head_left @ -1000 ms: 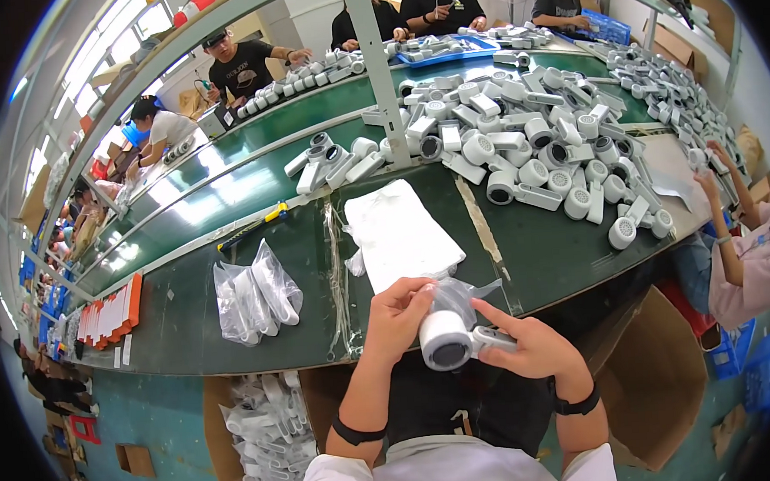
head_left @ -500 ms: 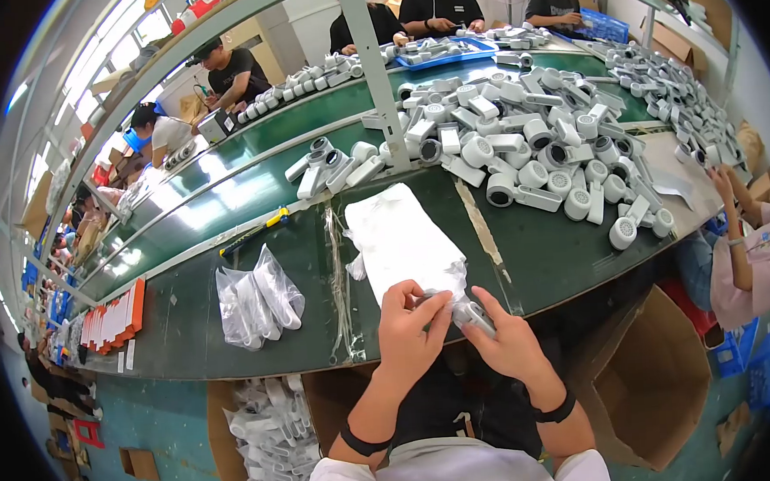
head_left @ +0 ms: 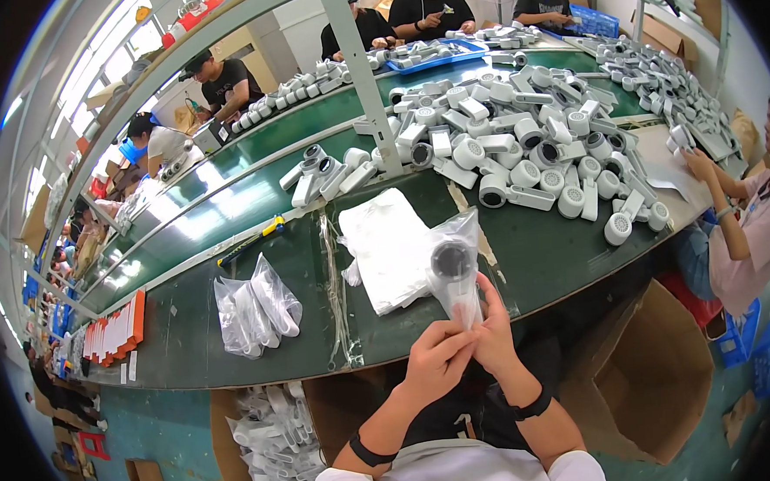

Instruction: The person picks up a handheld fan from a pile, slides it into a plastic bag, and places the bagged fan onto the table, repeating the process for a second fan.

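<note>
Above the near edge of the bench, both hands hold a light grey hair dryer [head_left: 453, 261] in a clear plastic bag, its round dark-ringed head pointing away from me. My right hand [head_left: 495, 337] is closed round the handle end, thumb laid along the bag. Pressed against it, my left hand [head_left: 441, 359] pinches the bag's lower end; its fingertips are partly hidden. Just beyond lies a stack of white plastic bags [head_left: 381, 248], partly covered by the bagged dryer. Several wrapped white pieces [head_left: 256, 310] lie in clear plastic to the left.
A yellow-and-black utility knife [head_left: 250, 241] and orange-and-white cards [head_left: 115, 329] lie on the left. Unbagged dryers form a big pile [head_left: 519, 138] behind a metal post [head_left: 368, 85]. Below stand a box of bagged pieces [head_left: 278, 438] and an open carton [head_left: 645, 375]. Co-workers sit around.
The dryer has swung up from low between my hands and now shows its round head inside the bag. My hands have come together. At right, a co-worker leans further into view.
</note>
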`<state>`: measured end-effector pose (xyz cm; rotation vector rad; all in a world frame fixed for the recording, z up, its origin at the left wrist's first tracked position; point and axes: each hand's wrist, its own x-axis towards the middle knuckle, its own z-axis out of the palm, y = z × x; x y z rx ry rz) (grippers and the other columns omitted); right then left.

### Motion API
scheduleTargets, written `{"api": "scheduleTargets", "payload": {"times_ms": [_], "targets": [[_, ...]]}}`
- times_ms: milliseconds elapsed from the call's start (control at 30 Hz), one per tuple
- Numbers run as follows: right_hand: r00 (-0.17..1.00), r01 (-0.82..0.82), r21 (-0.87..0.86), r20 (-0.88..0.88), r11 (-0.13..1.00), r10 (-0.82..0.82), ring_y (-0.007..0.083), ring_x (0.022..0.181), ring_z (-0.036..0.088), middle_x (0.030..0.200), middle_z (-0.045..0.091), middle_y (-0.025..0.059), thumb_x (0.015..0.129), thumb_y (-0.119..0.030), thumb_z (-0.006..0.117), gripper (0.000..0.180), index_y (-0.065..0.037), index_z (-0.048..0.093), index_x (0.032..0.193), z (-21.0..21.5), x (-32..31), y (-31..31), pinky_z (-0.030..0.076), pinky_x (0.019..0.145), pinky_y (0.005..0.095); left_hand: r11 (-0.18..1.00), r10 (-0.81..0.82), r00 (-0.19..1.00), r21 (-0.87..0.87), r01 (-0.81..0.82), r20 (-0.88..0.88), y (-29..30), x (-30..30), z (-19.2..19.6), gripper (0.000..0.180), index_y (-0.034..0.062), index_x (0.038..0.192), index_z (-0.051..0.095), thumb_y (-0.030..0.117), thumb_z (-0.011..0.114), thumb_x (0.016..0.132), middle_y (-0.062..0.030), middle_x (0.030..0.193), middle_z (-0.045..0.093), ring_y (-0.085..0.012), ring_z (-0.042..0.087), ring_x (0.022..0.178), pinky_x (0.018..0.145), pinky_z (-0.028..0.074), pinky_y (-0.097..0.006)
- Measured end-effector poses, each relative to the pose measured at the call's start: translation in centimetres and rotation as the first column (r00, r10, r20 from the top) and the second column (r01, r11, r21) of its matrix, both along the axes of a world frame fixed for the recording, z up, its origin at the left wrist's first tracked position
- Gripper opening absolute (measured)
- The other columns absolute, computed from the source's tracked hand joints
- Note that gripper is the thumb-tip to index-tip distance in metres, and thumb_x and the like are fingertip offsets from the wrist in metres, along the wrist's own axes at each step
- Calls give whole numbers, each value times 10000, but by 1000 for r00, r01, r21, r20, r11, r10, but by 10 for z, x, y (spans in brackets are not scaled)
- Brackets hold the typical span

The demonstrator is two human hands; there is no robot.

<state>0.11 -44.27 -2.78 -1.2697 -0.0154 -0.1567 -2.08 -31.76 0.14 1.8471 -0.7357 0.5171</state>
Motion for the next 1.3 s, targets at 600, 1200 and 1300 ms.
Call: {"api": "scheduleTargets", "payload": {"times_ms": [600, 1200, 1300], "targets": [[939, 329, -495, 262, 804, -222, 230, 987, 593, 1048, 606, 167, 864, -172, 652, 463, -31, 488, 1273, 4, -4, 22, 463, 826, 326, 699, -516, 526, -688, -197, -676, 13, 4, -20, 459, 28, 1398, 392, 87, 558, 974, -83, 1229, 586, -156, 627, 1000, 797, 574, -312], [826, 314, -536, 561, 783, 53, 195, 616, 625, 751, 652, 128, 847, 25, 639, 104, 24, 676, 944, 2, -14, 15, 474, 571, 272, 535, -464, 651, -776, -335, -601, 87, 2, -12, 424, 20, 1297, 474, 55, 646, 911, -95, 1186, 610, -216, 654, 993, 731, 604, -373], [932, 144, -590, 352, 794, 92, 117, 649, 615, 744, 665, 79, 877, -32, 637, 141, 21, 681, 1000, -5, -10, -1, 482, 600, 254, 615, -81, 796, -659, -434, -600, 125, -8, 1, 391, -19, 1246, 538, -10, 659, 875, -92, 1105, 626, -186, 645, 911, 676, 599, -340]]}}
